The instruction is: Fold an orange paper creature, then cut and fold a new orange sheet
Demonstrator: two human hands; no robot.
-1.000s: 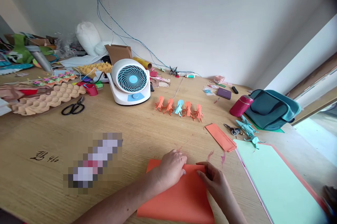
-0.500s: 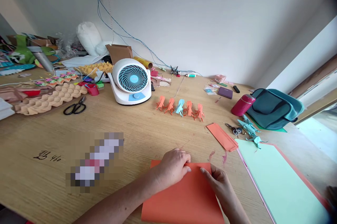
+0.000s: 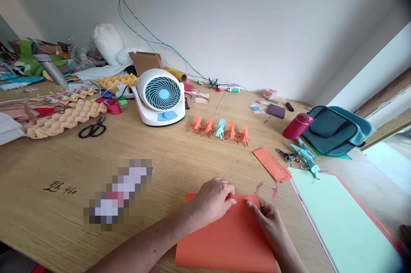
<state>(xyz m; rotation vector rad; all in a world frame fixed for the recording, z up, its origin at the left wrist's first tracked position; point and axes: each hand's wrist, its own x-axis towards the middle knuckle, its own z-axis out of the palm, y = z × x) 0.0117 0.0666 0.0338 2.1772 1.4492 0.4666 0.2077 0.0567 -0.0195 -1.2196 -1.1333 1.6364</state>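
The left hand [image 3: 215,200] is curled over the far edge of an orange sheet [image 3: 224,238], thumb against it; the right hand [image 3: 269,217] pinches its two-o'clock corner. The sheet lies at the view's six o'clock on the counter [image 3: 173,157]. From it, orange strips [image 3: 272,165] lie at one o'clock, paper figures [image 3: 220,129] at twelve, the fan [image 3: 160,97] at eleven.

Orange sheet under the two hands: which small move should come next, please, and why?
Probably, move the right hand to flatten the near side of the orange sheet. That side looks rounded rather than sharply creased, while the left hand is at the far edge and could steady it; the right now pinches the far right corner.
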